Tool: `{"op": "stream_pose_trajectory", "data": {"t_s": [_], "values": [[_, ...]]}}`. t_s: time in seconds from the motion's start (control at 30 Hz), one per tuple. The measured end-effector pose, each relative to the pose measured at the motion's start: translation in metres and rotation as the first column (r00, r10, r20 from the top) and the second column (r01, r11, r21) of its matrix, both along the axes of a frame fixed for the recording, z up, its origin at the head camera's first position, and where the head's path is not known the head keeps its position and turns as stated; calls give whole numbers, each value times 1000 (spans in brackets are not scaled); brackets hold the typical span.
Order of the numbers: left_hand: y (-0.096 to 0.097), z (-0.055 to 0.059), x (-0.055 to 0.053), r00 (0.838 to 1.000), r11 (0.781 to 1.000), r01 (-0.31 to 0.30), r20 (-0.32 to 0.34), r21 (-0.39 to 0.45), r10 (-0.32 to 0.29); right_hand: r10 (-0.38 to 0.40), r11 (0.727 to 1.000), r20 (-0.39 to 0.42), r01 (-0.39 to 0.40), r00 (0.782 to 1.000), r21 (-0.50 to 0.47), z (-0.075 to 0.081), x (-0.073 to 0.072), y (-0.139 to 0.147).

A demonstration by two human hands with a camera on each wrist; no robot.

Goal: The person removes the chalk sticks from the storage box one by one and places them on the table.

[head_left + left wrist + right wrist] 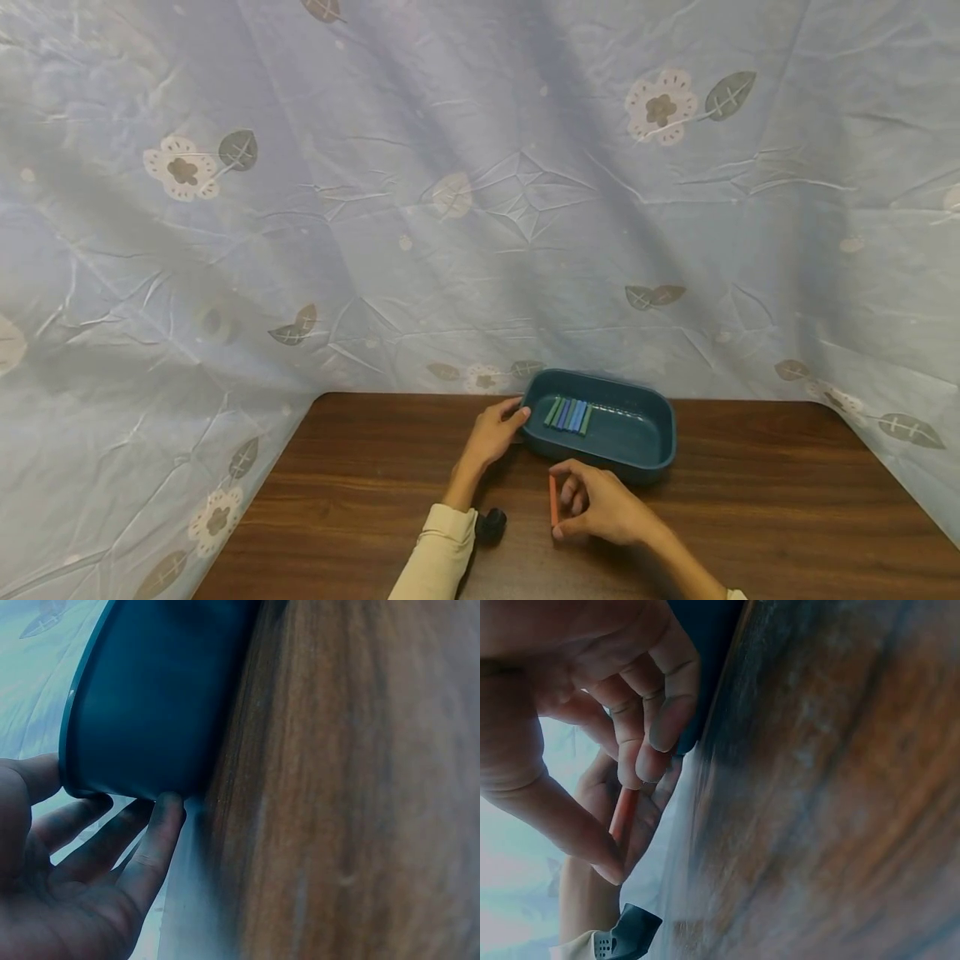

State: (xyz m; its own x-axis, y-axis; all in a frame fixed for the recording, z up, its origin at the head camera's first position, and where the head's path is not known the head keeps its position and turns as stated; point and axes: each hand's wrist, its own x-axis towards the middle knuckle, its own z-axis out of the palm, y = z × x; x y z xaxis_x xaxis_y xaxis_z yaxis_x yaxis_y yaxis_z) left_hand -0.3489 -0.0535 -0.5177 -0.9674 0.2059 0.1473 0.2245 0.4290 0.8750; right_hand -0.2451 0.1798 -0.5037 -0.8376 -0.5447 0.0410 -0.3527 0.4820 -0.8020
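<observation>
A dark teal plastic tub [632,435] stands near the back edge of the table, its end wall also seen in the left wrist view. Inside it, toward the left, several green and blue sticks [568,415] lie side by side in a row. My left hand [493,433] holds the tub's left end, thumb at the rim and fingertips against the outer wall. In front of the tub, my right hand [606,505] pinches an orange-red stick [553,502] by its two ends, between thumb and fingers. The fingers partly cover this stick in the right wrist view.
The brown wood-grain table [360,500] extends to both sides of the tub. Behind it hangs a pale blue flowered cloth [420,275], close to the tub's far side. A small black device [492,527] sits at the left wrist, beside the cream sleeve.
</observation>
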Motion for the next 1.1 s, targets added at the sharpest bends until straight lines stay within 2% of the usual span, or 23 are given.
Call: {"op": "stream_pose_trajectory", "data": {"t_s": [0.43,0.87,1.1], "values": [[0,0,0,1000,1000,-4,0,0,4,12,1000,67,-13,998,20,-2,2,-1],[2,-1,0,1000,999,22,6,46,-22,-15,996,10,14,1000,90,-6,5,-5],[2,-1,1,999,995,35,32,89,-38,-16,995,5,15,1000,101,-5,5,-5]]}}
